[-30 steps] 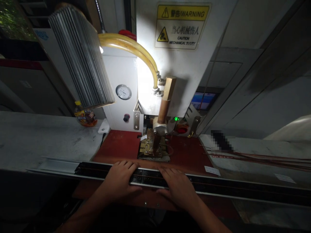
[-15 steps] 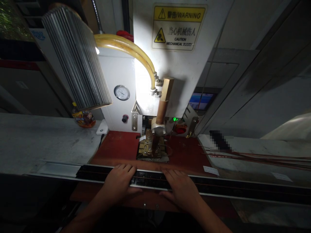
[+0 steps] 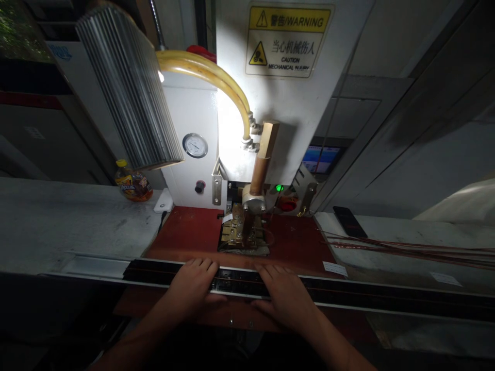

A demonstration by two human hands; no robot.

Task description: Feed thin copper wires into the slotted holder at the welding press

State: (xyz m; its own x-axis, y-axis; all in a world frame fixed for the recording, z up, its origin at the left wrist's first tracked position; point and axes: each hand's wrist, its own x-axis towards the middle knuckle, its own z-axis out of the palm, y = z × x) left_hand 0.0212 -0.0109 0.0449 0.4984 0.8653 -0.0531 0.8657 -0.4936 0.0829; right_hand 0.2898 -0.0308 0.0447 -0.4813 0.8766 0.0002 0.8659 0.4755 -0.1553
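Observation:
A long metal channel (image 3: 100, 269) with a black strip inside (image 3: 371, 296) runs from left to right in front of me. A thin reddish line follows the strip's length. My left hand (image 3: 195, 286) grips the channel, fingers over its far edge and thumb along the near side. To its right, my right hand (image 3: 284, 293) grips the same channel in the same way. A short dark stretch of strip shows between the two hands. Just beyond them, the machine's copper-coloured electrode rod (image 3: 259, 175) points down at a brass clamping block (image 3: 235, 232).
A white machine housing (image 3: 309, 98) with a warning label rises behind. On the left stand a ridged metal lamp (image 3: 131, 93) and a drink bottle (image 3: 133, 183). Copper rods (image 3: 398, 250), a phone (image 3: 349, 222) and paper slips lie right. The red work plate (image 3: 185, 226) surrounds the block.
The camera view has shifted slightly. Both hands keep their hold on the channel, with little or no visible movement along it.

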